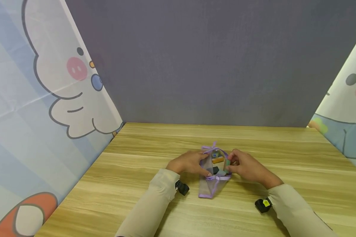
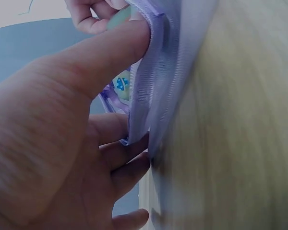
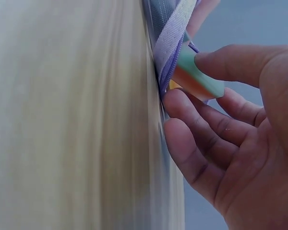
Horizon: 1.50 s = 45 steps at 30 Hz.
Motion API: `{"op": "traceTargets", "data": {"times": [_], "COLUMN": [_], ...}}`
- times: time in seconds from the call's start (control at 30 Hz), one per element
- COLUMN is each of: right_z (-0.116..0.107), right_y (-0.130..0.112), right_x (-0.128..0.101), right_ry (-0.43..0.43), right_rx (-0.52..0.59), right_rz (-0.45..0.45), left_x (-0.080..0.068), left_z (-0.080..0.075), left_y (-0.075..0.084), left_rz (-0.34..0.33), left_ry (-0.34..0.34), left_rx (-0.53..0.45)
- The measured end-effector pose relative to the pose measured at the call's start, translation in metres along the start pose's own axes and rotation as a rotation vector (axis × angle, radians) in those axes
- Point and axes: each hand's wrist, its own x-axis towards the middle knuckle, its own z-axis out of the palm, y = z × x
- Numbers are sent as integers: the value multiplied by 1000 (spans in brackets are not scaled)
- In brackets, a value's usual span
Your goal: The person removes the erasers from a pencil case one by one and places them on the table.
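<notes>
The bag was thin, see-through and pale purple, with brighter purple edges. It sat on the table, mouth wide. The left hand had its thumb and fingers spread at the mouth. There, the right hand pinched a green and orange block.

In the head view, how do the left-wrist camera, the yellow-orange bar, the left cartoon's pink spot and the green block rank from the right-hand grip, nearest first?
1. Green block: in the right-hand grip.
2. Yellow-orange bar: just left, within the bag's opening.
3. Left-wrist camera: farther left.
4. Pink spot: far left.
</notes>
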Motion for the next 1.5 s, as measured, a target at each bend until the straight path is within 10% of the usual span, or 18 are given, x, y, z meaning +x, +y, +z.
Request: {"op": "traceTargets", "data": {"times": [1.5], "right_z": [9], "right_y": [-12], "right_x": [2], "right_ry": [33], "right_rx": [8], "right_rz": [-50], "left_x": [-4], "left_z": [-7], "left_y": [-16], "left_rz": [1], "left_ry": [-14], "left_rx": [6]}}
